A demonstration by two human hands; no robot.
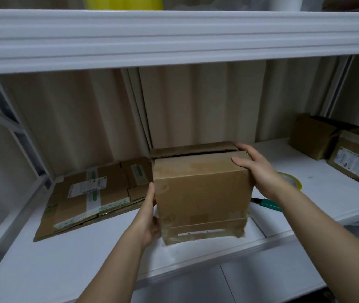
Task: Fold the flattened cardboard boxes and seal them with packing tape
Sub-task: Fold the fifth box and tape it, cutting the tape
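Observation:
A folded brown cardboard box (202, 193) stands on the white shelf (64, 259), its top flaps nearly closed with a dark gap between them. My left hand (150, 217) lies flat against the box's left side near the bottom. My right hand (255, 167) rests on the top right corner, fingers straight over the flap. Clear tape shows along the box's lower front edge. A stack of flattened cardboard boxes (91, 197) with white labels lies to the left. A roll of packing tape (292, 180) peeks out behind my right wrist.
A green-handled cutter (270, 203) lies on the shelf right of the box. Two brown boxes (353, 158) sit at the far right. Large cardboard sheets (196, 106) lean against the back. Another white shelf (174, 36) hangs overhead.

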